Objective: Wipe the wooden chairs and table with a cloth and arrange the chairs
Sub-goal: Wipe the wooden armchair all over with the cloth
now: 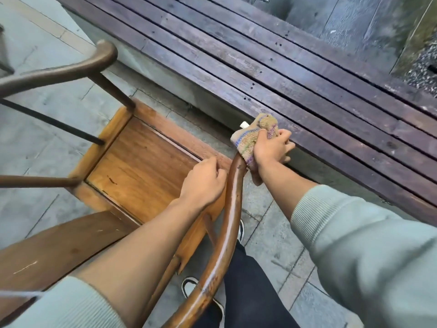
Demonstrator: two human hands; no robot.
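So from up here I count one wooden chair (pixel 146 159), one cloth (pixel 254 138), my two hands, left (pixel 203 183) and right (pixel 272 147), two sleeves (pixel 369 245), two shoes (pixel 189 284), and one slatted deck (pixel 283 67).

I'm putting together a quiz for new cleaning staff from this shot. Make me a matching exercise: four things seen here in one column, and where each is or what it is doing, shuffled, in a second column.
Things:
1. cloth
2. left hand
3. right hand
4. slatted bench

States or places:
A. holds the curved armrest partway along, bare
B. wrapped over the tip of the curved armrest
C. dark wood, beyond the chair, on the far side
D. clutches the cloth at the armrest end

Pairs: 1-B, 2-A, 3-D, 4-C
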